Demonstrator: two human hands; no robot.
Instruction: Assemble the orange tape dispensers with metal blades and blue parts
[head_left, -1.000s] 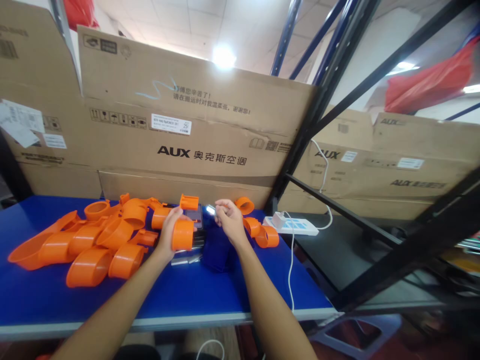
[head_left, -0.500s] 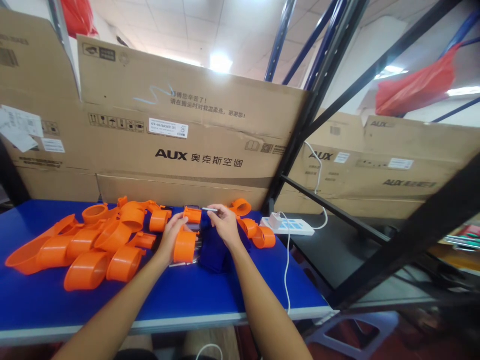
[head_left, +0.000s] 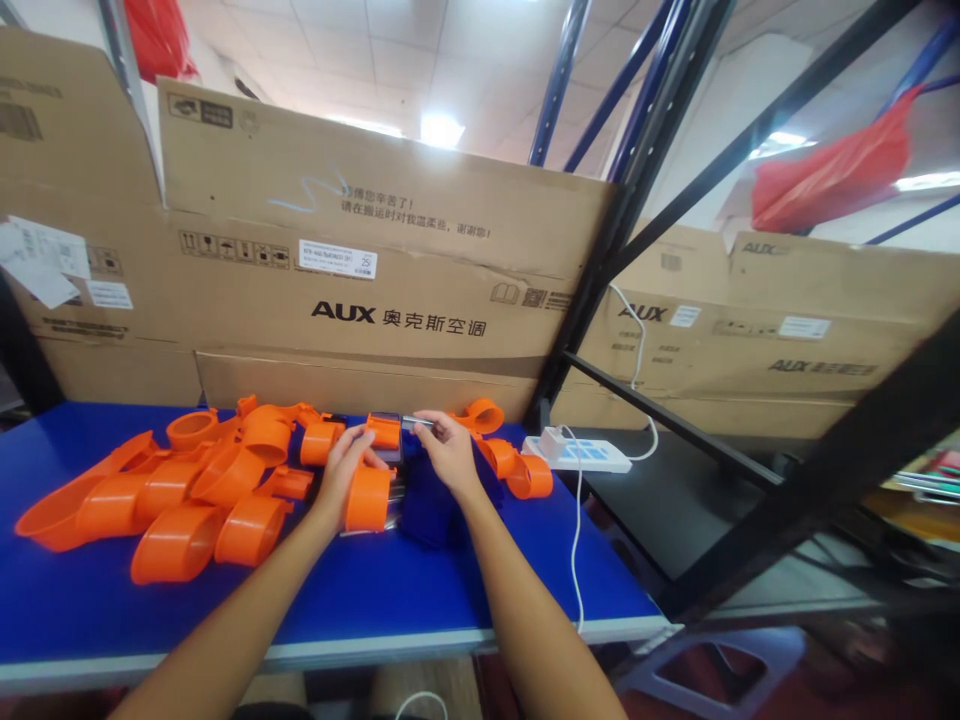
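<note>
My left hand [head_left: 345, 475] is closed on an orange plastic part [head_left: 367, 502] with a wide ring at its lower end and a narrower block above. Between the thumb and fingertips of my right hand [head_left: 448, 452] is a thin metal rod [head_left: 417, 421], pointing left beside the top of the orange part. Under my right hand lies a dark blue bag-like thing [head_left: 431, 510], partly hidden by the wrist. Several thin metal rods [head_left: 395, 500] show between it and the orange ring.
Several more orange ring parts [head_left: 176, 540] are heaped on the blue tabletop [head_left: 337, 600] at left, with others [head_left: 529, 476] at right. A white power strip [head_left: 592, 452] with a cable sits by the black rack post [head_left: 551, 395]. A large cardboard sheet [head_left: 420, 260] stands behind.
Both hands keep their grips and nearly the same places. The metal rod has tilted slightly, its right end now a little lower. The whole view has shifted very slightly.
</note>
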